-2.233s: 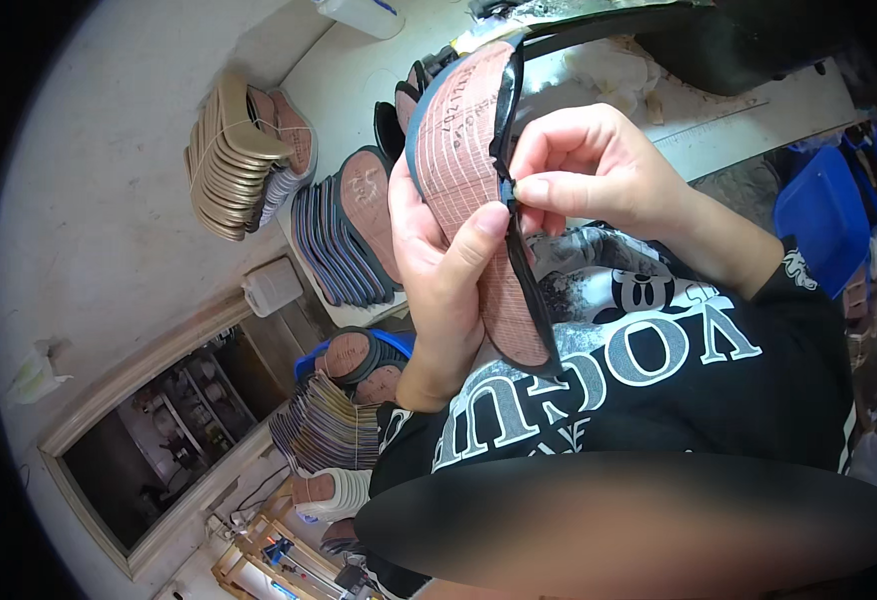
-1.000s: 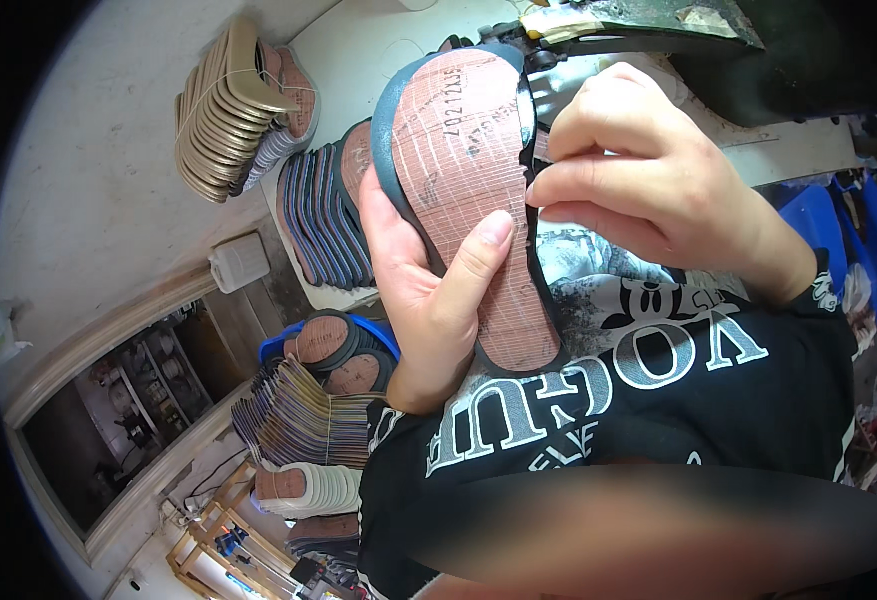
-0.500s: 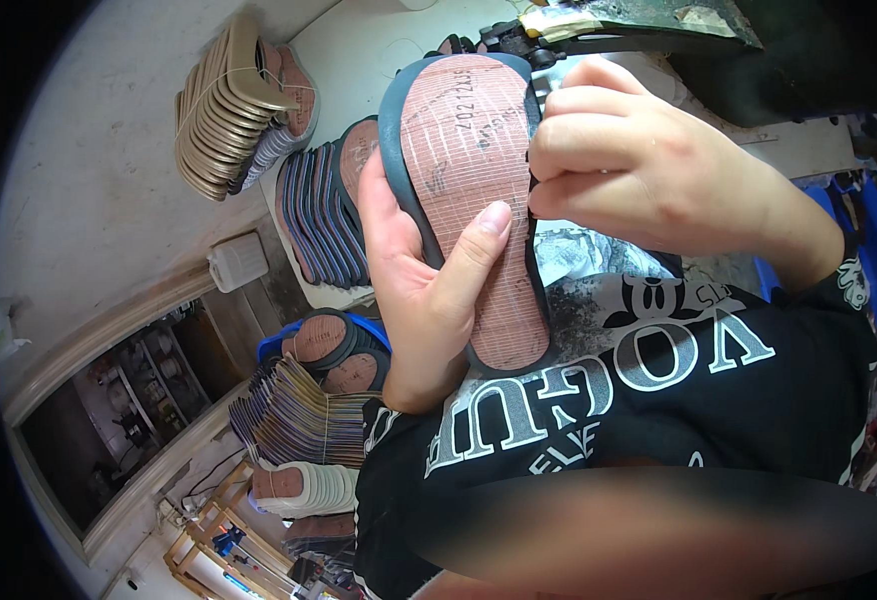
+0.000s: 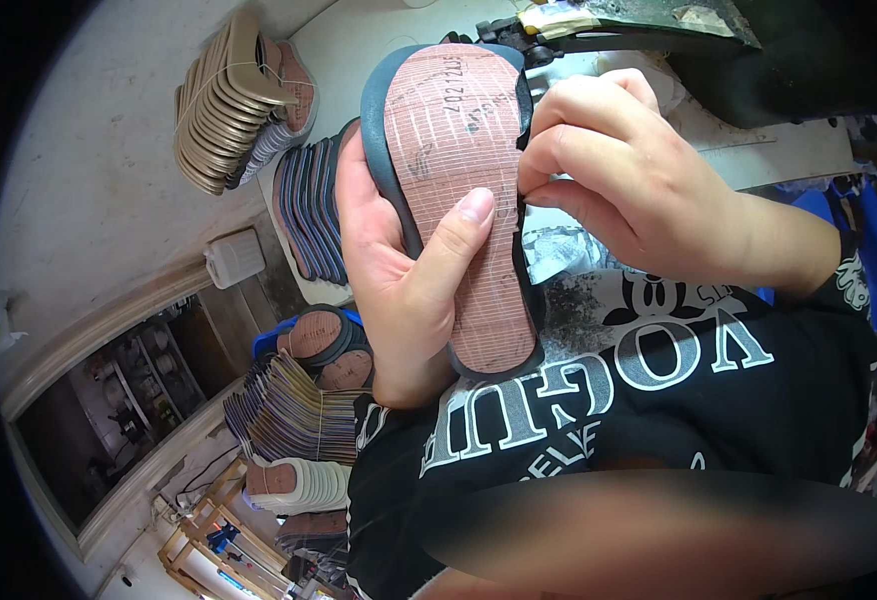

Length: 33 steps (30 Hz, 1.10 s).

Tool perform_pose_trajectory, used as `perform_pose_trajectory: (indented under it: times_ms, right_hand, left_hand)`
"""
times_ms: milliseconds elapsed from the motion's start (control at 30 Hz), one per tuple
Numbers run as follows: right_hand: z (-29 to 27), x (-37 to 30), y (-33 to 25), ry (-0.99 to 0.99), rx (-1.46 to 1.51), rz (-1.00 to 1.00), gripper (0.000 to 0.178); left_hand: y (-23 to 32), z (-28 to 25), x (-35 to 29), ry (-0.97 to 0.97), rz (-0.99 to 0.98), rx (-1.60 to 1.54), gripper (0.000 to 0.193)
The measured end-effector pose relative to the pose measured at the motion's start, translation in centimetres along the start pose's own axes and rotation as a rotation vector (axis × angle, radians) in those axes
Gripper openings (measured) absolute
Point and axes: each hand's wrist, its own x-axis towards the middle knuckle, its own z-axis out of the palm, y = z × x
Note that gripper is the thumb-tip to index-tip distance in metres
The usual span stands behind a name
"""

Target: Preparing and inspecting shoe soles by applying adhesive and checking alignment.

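Observation:
A shoe insole (image 4: 459, 190) with a pinkish-brown, white-lined face and a dark rim is held up before my chest, its wide end away from me. My left hand (image 4: 404, 265) grips it from the left, thumb pressed on the lined face and fingers behind. At the insole's right edge my right hand (image 4: 609, 165) is closed in a pinch on the black edging (image 4: 525, 120). Its fingertips partly cover that edge. Dark marks are printed on the lined face.
On the pale table (image 4: 369, 45) stand a stack of dark insoles (image 4: 309, 215) and a tied bundle of tan insoles (image 4: 227, 110). A dark green machine (image 4: 649, 25) is at the back right. More bundled insoles (image 4: 299, 410) lie lower left, near a white plastic container (image 4: 235, 258).
The insole and my left hand have shifted slightly left. My right hand has also moved a little left and its fingers have turned, still pinching along the right edge.

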Motion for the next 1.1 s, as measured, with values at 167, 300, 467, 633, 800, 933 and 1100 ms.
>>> perform_pose_trajectory:
  times_ms: [167,300,467,633,800,933,1100]
  right_hand:
    - [0.3,-0.4,0.1,-0.014,0.051,0.004,0.022]
    - [0.8,-1.1,0.3,0.005,0.136,-0.079,0.023]
    - [-0.9,0.2,0.8,0.197,-0.010,-0.151,0.027]
    - [-1.3,1.7,0.9,0.145,-0.087,-0.233,0.026]
    - [-1.7,1.8,0.9,0.074,-0.207,-0.299,0.022]
    - [-2.1,2.0,0.7,-0.065,-0.116,-0.222,0.026]
    - [0.7,0.2,0.9,0.047,0.344,0.014,0.049]
  left_hand:
    - [0.2,0.3,-0.3,0.030,0.070,-0.009,0.061]
    - [1.0,0.9,0.1,0.098,0.099,0.063,0.053]
    - [1.4,0.5,-0.1,0.144,0.149,0.013,0.056]
    - [0.5,0.4,-0.1,0.106,0.148,0.028,0.059]
    - [0.5,0.4,-0.4,0.048,0.086,0.024,0.061]
    - [-0.1,0.3,-0.4,0.035,0.113,0.040,0.064]
    - [-1.8,0.4,0.7,0.125,0.370,0.142,0.059]
